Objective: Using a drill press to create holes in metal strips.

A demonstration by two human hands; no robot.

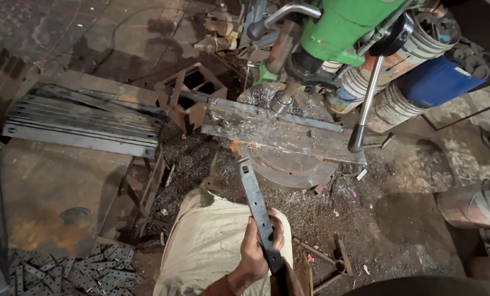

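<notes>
My left hand (257, 249) is closed around a flat steel bar (254, 194) with holes along it. The bar points up and away, and its far end lies close to the round table (294, 170) of a green drill press (338, 27). A long flat steel plate (278, 132) lies across that table under the drill chuck (281, 102). The press's feed lever with a black knob (356, 139) hangs down at the right. My right hand is not in view. My knee in beige cloth (209, 246) is just left of the hand.
A stack of long flat bars (80, 123) rests on a rusty bench at the left. Several short drilled strips (64, 271) lie at the bottom left. A rusty frame box (193, 90) stands behind the plate. Buckets and a blue drum (436, 82) stand at the right. Metal shavings cover the floor.
</notes>
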